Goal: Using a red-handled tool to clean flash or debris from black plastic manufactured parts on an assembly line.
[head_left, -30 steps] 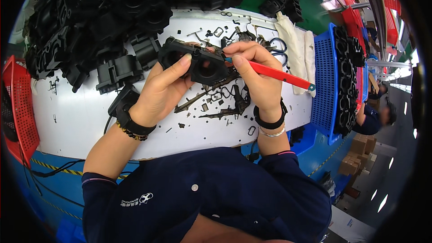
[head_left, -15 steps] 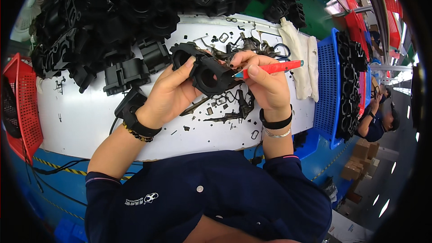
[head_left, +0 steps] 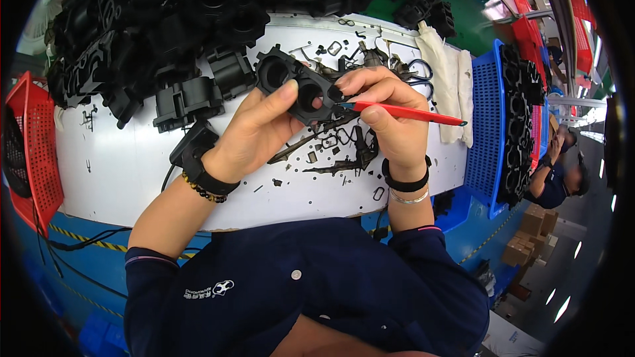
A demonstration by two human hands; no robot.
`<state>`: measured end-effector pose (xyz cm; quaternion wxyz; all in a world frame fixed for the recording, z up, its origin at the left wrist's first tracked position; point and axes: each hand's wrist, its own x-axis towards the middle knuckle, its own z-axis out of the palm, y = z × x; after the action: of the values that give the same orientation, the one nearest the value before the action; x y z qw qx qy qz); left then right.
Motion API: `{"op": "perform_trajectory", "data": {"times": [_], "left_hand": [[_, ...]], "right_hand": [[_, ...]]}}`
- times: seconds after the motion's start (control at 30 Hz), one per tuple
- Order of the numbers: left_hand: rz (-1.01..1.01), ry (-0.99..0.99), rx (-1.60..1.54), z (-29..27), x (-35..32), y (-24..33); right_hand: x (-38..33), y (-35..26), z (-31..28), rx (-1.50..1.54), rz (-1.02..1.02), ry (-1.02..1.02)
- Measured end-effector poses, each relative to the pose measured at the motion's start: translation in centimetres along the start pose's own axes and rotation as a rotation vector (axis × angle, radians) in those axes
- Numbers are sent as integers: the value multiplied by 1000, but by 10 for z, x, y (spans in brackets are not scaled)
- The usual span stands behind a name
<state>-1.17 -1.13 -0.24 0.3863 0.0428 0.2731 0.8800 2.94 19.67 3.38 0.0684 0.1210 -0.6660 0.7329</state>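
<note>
A red crate [head_left: 36, 152] sits cut off at the left rim. The left hand [head_left: 254, 133] grips a black two-holed plastic part [head_left: 297, 86] held above the white desk [head_left: 119, 172], its underside hidden by fingers. The right hand [head_left: 387, 116] pinches a red-handled tool [head_left: 410, 114], whose tip is lost against the part. A blue tray [head_left: 486, 125] of black parts stands on the right.

Bright, even light falls from above; the white table [head_left: 119, 172] around the left hand [head_left: 254, 135] glares slightly, with soft shadows under both hands. Fisheye bending and a black vignette grow toward the rim, while the centre stays sharp.
</note>
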Motion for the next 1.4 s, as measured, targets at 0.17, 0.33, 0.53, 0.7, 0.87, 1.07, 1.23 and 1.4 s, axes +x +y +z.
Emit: {"op": "perform_trajectory", "data": {"times": [0.17,0.33,0.53,0.7,0.87,1.07,1.23,1.4], "left_hand": [[-27,48,95,6,0,1],[-12,13,12,7,0,3],[12,52,62,6,-1,0],[70,31,136,3,2,-3],[53,39,172,0,2,-5],[33,47,187,4,2,-2],[21,24,159,3,2,-2],[19,24,177,3,2,-2]], "right_hand": [[-2,-5,6,-61,-19,-9],[-2,-6,11,-140,-39,-34],[0,-7,12,-203,-96,-68],[0,-7,16,-300,-173,-71],[-1,-10,20,-637,-355,-23],[-3,-6,27,-803,-472,-1],[-1,-4,28,-880,-570,10],[-2,-1,30,-882,-600,48]]}}
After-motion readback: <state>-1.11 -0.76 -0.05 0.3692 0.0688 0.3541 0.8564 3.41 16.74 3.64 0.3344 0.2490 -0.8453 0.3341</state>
